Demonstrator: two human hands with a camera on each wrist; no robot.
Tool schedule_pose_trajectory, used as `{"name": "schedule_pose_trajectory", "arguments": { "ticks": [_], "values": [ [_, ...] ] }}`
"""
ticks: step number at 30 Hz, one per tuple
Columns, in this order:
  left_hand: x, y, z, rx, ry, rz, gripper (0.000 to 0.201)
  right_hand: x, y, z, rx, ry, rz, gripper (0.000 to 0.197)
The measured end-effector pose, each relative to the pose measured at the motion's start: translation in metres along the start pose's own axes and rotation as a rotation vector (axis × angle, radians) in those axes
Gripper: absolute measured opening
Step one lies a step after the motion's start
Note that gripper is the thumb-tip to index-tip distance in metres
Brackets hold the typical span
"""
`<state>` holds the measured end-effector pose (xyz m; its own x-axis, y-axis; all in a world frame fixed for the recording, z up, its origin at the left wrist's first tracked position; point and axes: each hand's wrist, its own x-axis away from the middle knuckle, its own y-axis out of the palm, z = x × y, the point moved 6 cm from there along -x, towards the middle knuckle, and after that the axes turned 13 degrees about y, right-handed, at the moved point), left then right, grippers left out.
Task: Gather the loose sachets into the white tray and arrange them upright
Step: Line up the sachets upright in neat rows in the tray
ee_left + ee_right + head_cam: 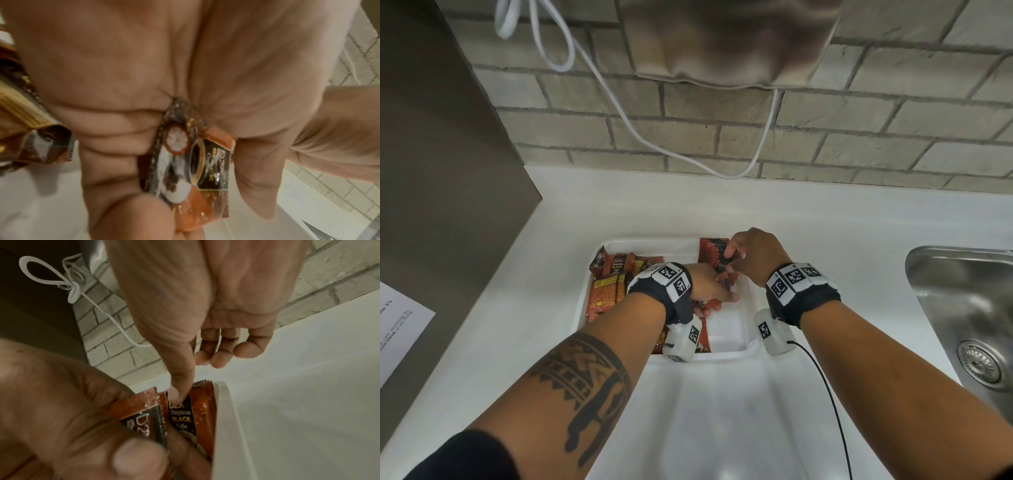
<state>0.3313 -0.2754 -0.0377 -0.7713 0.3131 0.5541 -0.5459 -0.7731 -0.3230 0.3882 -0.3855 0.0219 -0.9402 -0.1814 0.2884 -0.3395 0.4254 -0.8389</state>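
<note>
A white tray point(724, 357) sits on the white counter. Orange-and-black coffee sachets point(608, 288) lie flat in its left half. At the tray's far right corner a small stack of sachets point(709, 254) stands upright against the wall point(224, 418). My right hand point(732, 257) holds the top of that stack. Its thumb point(178, 393) presses the front sachet point(182, 417), and the other fingers curl behind. Just left of the stack, my left hand point(717, 298) grips a few sachets point(198, 164) between thumb and fingers, one edge point(139, 416) raised beside the stack.
A steel sink point(962, 308) lies to the right of the tray. A sheet of paper point(400, 329) rests at the left counter edge beside a grey panel. A white cable point(619, 102) hangs on the brick wall behind. A black wire point(825, 394) trails from my right wrist.
</note>
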Motion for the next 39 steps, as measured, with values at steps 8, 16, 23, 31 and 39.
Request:
{"name": "schedule_pose_trajectory", "arguments": {
  "ticks": [8, 16, 23, 31, 39],
  "values": [
    [0.012, -0.006, 0.000, 0.096, 0.032, -0.031, 0.024, 0.018, -0.015, -0.004, -0.074, -0.066, 0.056, 0.008],
    [0.044, -0.013, 0.022, 0.495, 0.352, -0.003, 0.032, 0.035, -0.020, 0.003, -0.299, -0.042, -0.029, 0.002],
    [0.052, -0.032, 0.020, 0.342, 0.373, 0.254, 0.037, 0.035, -0.034, -0.006, -0.288, -0.075, 0.010, 0.019],
    [0.050, -0.029, 0.010, 0.200, 0.248, 0.255, 0.031, 0.040, -0.042, -0.029, -0.046, -0.175, 0.068, 0.019],
    [0.032, -0.016, 0.013, -0.420, 0.041, 0.046, 0.039, 0.013, -0.020, -0.011, 0.244, -0.112, 0.043, 0.012]
  ]
}}
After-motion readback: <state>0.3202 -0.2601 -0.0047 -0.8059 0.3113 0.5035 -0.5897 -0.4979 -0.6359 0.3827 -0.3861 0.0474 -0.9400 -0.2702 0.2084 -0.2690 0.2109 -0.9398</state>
